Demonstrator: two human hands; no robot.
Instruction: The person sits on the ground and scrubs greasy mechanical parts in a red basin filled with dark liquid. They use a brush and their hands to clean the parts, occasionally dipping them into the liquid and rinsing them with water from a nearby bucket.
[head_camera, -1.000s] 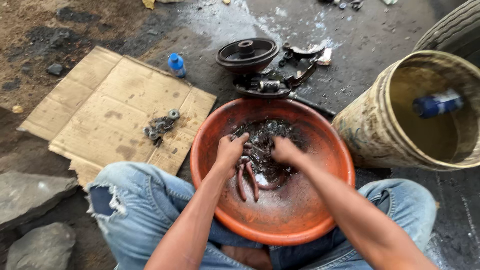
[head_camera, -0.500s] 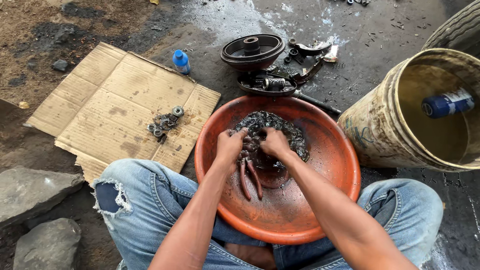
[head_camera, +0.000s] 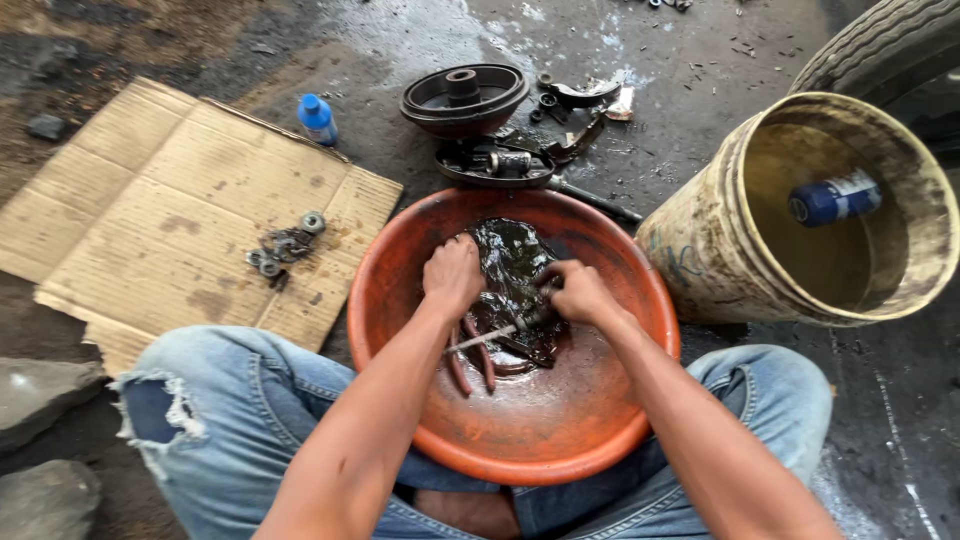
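Knees in torn jeans (head_camera: 200, 400) nearest, either side of an orange basin (head_camera: 520, 440). Bare, wet basin floor on the near side of both hands; rim well clear all round. Left hand (head_camera: 452, 275) closed in a fist over dark oily parts (head_camera: 512, 262) at mid-basin; what sits inside the fist cannot be told. Right hand (head_camera: 578, 292) just beside it, pinched narrow around a thin metal rod (head_camera: 492, 333). Rod lying nearly flat, long axis slanting from the right grip down toward the left wrist, free end near two curved reddish pieces (head_camera: 472, 362). Beyond the grip, dirty water. Past the far rim, dark round metal parts (head_camera: 468, 98); cardboard (head_camera: 170, 215) left, yellow bucket (head_camera: 730, 240) right.
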